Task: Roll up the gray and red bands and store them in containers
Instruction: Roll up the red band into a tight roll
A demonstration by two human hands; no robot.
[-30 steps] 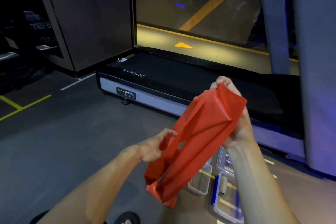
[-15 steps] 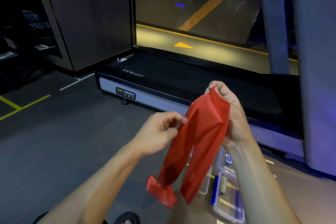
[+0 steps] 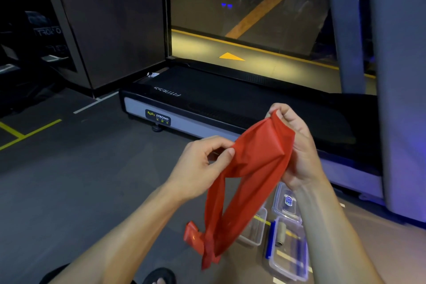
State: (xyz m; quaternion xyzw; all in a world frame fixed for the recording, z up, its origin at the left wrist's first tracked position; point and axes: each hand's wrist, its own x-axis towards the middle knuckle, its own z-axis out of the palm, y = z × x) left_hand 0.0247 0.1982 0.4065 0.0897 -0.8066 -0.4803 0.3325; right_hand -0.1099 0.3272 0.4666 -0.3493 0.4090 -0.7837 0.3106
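Observation:
Both hands hold the red band (image 3: 251, 168) in the air above the floor. My right hand (image 3: 297, 147) grips its upper end, fingers curled around the bunched edge. My left hand (image 3: 202, 163) pinches the band's left edge between thumb and fingers. The rest of the band hangs down in two strands that meet in a crumpled end near the floor. Below on the floor lie clear plastic containers (image 3: 288, 251); one holds a rolled gray band (image 3: 281, 234). An open clear container (image 3: 253, 230) sits partly hidden behind the red band.
A black treadmill (image 3: 207, 104) with a grey side rail lies across the floor ahead. A grey pillar (image 3: 403, 76) rises at the right. Yellow lines (image 3: 20, 136) mark the dark floor at left. A sandal toe (image 3: 159, 276) shows at the bottom edge.
My left hand rose from the band's lower part to pinch its left edge near the top. The band went from a wide spread sheet to narrower hanging strands.

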